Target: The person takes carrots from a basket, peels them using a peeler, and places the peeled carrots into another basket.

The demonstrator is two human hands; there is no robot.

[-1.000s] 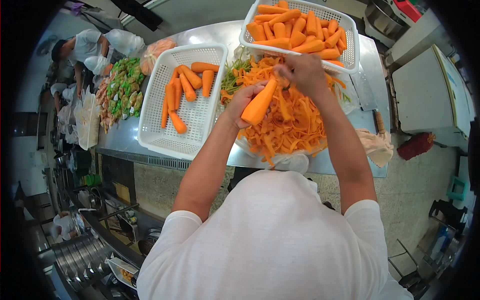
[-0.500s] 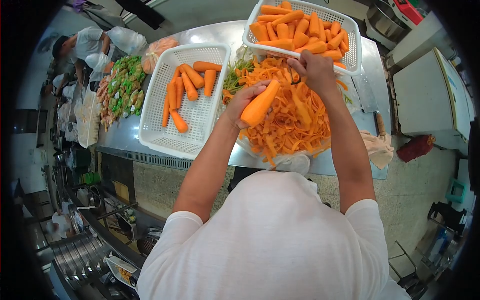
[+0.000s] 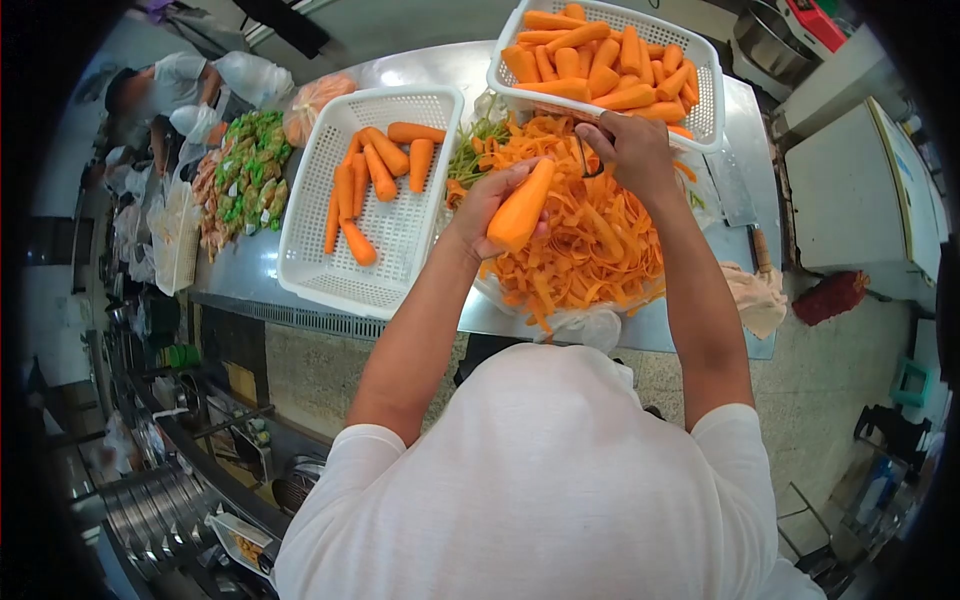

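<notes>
An orange carrot (image 3: 521,208) with a smooth surface lies in my left hand (image 3: 487,212), its thick end toward me. My right hand (image 3: 640,152) is closed round a peeler (image 3: 590,160), whose dark blade end sticks out to the left, apart from the carrot. Beneath both hands spreads a big heap of orange peelings (image 3: 590,240). Behind my right hand, a white basket (image 3: 715,100) holds many carrots. To the left of the heap, another white basket (image 3: 300,240) contains several carrots, with bare space in its lower part.
A cleaver (image 3: 735,190) and a cloth (image 3: 755,298) are at the right of the metal table (image 3: 400,65). Green stems (image 3: 480,150) lie beside the peelings. Green and pink packets (image 3: 245,170) are at the left, near a person (image 3: 180,85) in white.
My right hand has shifted slightly, and the peeler is tilted a little differently. The carrot in my left hand has moved very slightly. Both baskets stay in place.
</notes>
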